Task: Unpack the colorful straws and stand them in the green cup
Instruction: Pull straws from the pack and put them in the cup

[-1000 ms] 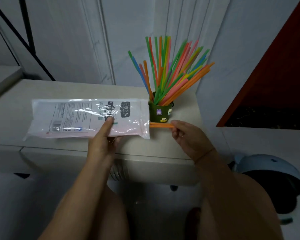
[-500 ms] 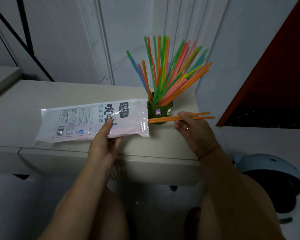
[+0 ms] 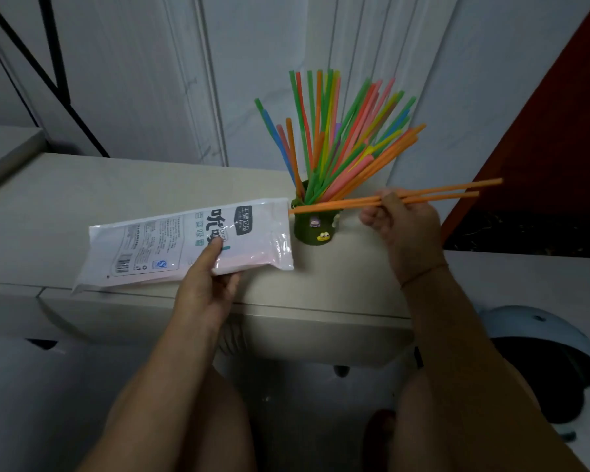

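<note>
Straws of orange (image 3: 433, 194) lie almost level in the right hand (image 3: 402, 219), their left tips just clear of the packet's open end, so they can likely be swung upright next. The fingers are closed in a pinch round the small bunch. The left hand (image 3: 208, 287) steadies the plastic packet (image 3: 184, 240) on the pale counter (image 3: 82, 199), thumb on top and fingers tucked beneath, closed on it, mouth facing the green cup (image 3: 315, 229). That cup stands just beyond, already bristling with coloured straws (image 3: 334, 131).
</note>
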Action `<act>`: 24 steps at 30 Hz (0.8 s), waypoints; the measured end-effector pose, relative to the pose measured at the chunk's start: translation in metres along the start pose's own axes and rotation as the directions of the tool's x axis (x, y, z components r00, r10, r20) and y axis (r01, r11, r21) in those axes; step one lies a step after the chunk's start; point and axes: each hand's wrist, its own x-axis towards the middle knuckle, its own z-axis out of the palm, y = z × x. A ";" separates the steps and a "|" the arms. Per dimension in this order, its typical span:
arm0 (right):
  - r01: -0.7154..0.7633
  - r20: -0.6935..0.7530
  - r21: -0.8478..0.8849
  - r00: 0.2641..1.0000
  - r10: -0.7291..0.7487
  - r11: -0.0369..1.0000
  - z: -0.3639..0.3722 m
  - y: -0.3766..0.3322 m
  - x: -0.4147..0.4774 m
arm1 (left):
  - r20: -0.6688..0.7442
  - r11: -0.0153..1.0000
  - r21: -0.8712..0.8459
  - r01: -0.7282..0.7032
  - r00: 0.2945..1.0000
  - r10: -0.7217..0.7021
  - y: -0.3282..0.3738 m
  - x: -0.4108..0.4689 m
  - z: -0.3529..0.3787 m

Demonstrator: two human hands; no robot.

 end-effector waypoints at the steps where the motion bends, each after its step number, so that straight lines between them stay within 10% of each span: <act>1: 0.040 -0.025 -0.016 0.999 -0.041 0.999 -0.002 -0.005 0.006 | -0.006 1.000 -0.001 -0.001 1.000 0.001 0.002 0.001 -0.001; 10: 0.308 0.023 -0.330 0.948 -0.319 0.892 0.011 -0.017 0.035 | 0.004 1.000 -0.015 0.015 1.000 -0.015 0.002 0.005 0.000; 24: 0.188 0.177 -0.596 0.979 -0.100 0.781 0.018 0.021 0.040 | 0.021 0.999 -0.042 0.018 1.000 -0.017 0.001 0.003 0.004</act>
